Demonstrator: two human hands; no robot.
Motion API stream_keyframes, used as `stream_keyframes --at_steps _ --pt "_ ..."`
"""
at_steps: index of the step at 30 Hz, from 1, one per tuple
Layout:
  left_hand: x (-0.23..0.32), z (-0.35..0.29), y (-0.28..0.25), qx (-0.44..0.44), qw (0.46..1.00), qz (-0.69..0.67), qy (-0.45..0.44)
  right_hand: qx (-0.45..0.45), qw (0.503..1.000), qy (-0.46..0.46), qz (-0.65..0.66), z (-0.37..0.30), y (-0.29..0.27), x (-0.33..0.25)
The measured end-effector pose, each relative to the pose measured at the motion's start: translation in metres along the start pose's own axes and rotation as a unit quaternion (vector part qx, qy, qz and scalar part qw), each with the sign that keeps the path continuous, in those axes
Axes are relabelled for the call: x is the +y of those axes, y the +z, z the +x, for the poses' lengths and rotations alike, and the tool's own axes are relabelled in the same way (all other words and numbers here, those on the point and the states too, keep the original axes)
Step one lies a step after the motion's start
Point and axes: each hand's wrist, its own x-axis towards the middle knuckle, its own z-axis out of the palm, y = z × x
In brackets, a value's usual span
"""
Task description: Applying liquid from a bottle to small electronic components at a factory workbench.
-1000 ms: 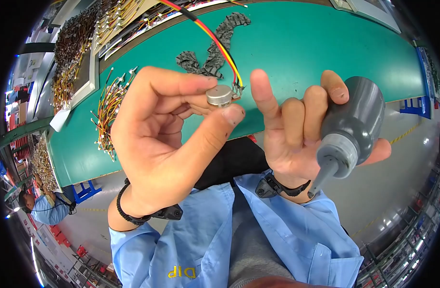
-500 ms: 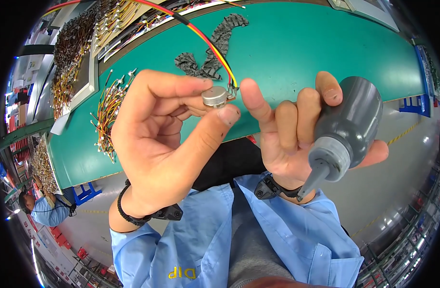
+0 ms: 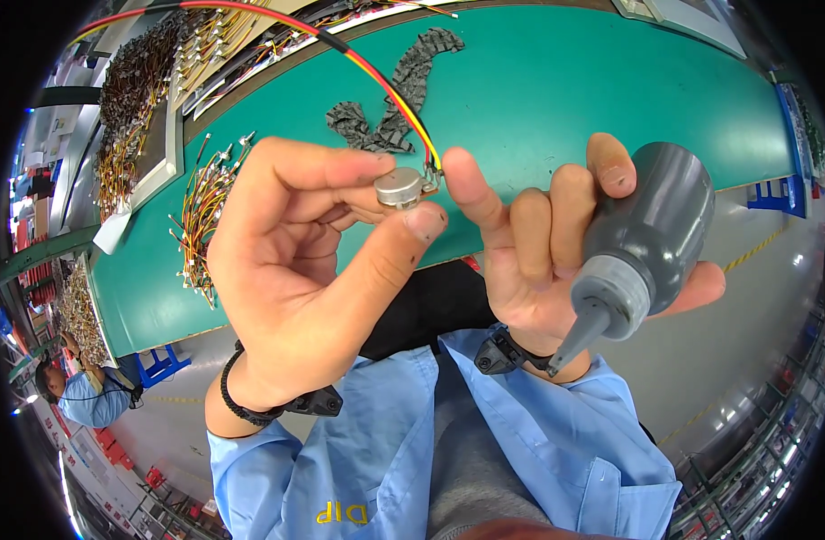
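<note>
Between the thumb and index finger of my left hand (image 3: 304, 261) is a small round metal potentiometer (image 3: 399, 187). Red, yellow and black wires (image 3: 390, 85) rise from its terminals and arc away to the upper left. My right hand (image 3: 538, 243) is wrapped around a dark grey squeeze bottle (image 3: 660, 229), whose tapered nozzle points down toward my right wrist. The index finger of that hand is stretched out, its tip at or very close to the potentiometer's terminals; whether it touches them I cannot tell.
A green-topped table (image 3: 556, 81) lies beneath my hands. On it are a crumpled dark grey strip of cloth (image 3: 408, 85) and a bundle of wired parts (image 3: 210, 211). More wired parts (image 3: 133, 108) fill a tray at the left. A person (image 3: 88, 391) sits at the far left.
The potentiometer and my left fingertips have shifted very slightly left and down. My right hand and the bottle have drifted a little to the left too. Both grips are unchanged.
</note>
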Motion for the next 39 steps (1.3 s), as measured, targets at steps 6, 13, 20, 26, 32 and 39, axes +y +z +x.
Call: stream_keyframes --at_steps 6,13,20,26,32,39 --pt "0.000 -0.001 -0.002 -0.001 1.000 0.007 -0.001 0.002 1.000 -0.010 -0.002 0.001 0.000 -0.001" --pt "-0.002 0.001 -0.002 -0.003 0.997 -0.071 -0.035 -0.009 1.000 -0.023 -0.013 0.000 -0.004 -0.002" --pt "0.003 0.005 -0.006 -0.021 0.982 -0.132 -0.131 0.040 0.998 -0.044 -0.012 0.002 -0.015 -0.016" --pt "0.007 0.017 -0.031 -0.020 0.998 -0.033 -0.048 0.131 0.983 -0.094 -0.087 -0.005 -0.053 -0.034" --pt "-0.006 0.115 -0.094 -0.022 0.941 0.329 0.072 0.253 0.927 -0.162 -0.224 -0.014 -0.091 -0.058" --pt "-0.036 0.277 -0.193 -0.059 0.831 0.521 0.188 0.291 0.908 -0.139 -0.267 -0.007 -0.100 -0.059"
